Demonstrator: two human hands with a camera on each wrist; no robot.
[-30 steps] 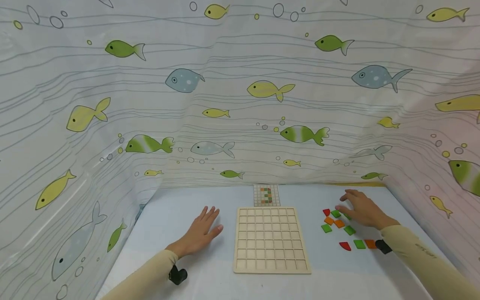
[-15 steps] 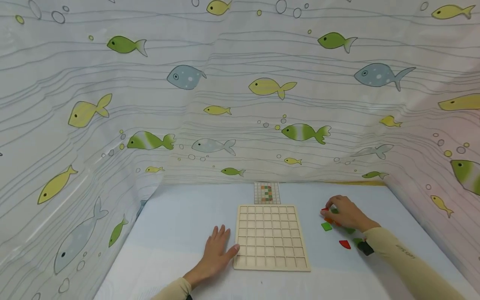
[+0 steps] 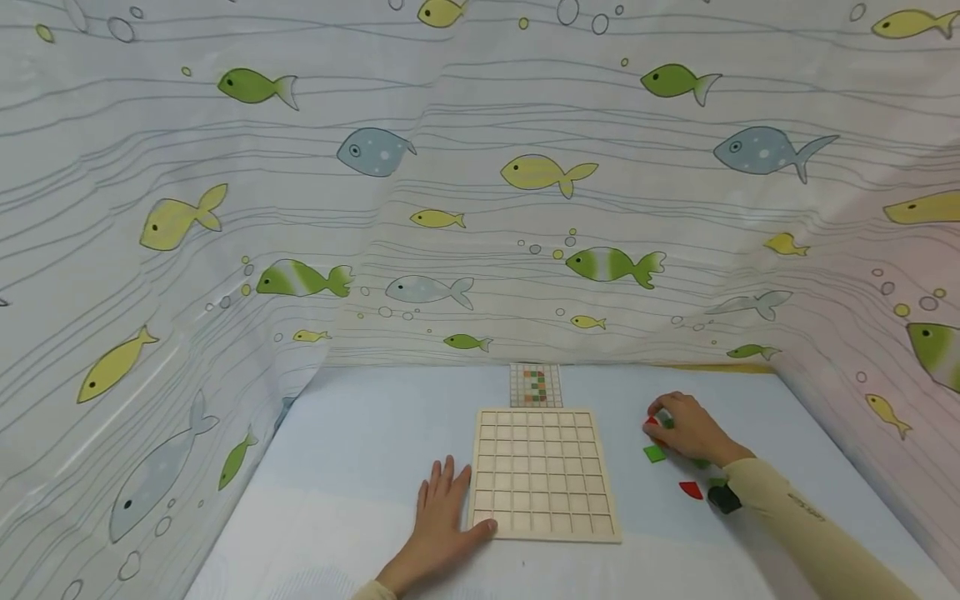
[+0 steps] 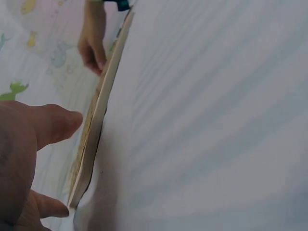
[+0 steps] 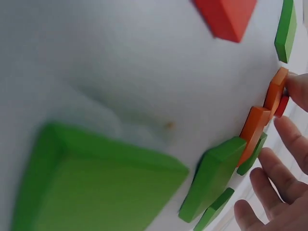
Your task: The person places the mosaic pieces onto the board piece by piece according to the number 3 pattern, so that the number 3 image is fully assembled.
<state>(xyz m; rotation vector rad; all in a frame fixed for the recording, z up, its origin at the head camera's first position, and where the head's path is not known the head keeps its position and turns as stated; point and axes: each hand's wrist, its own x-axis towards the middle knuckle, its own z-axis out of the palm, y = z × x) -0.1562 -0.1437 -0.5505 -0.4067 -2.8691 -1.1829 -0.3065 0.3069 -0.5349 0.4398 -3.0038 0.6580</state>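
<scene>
The left hand [image 3: 441, 523] lies at the lower left corner of the wooden grid board [image 3: 540, 477], fingers straight, thumb over its front edge. In the left wrist view the thumb and a finger of the left hand [image 4: 21, 149] are spread beside the board's edge [image 4: 98, 120]. Over the loose pieces, the right hand [image 3: 690, 429] pinches a small red piece [image 3: 652, 422] between thumb and index finger. In the right wrist view that red piece [image 5: 282, 106] is partly hidden behind an orange piece [image 5: 275, 89]; the right hand's [image 5: 286, 197] other fingers are loosely bent.
A printed pattern card [image 3: 517, 390] lies behind the board. Near the right hand are a green piece [image 3: 655, 454] and a red rounded piece [image 3: 691, 490]; several others are partly covered by the hand and wrist. A fish-patterned curtain [image 3: 465, 250] surrounds the table.
The left hand has moved right and towards the front, onto the board's corner. The right hand has come down and left to the pieces, and its thumb and index finger have closed on a red one.
</scene>
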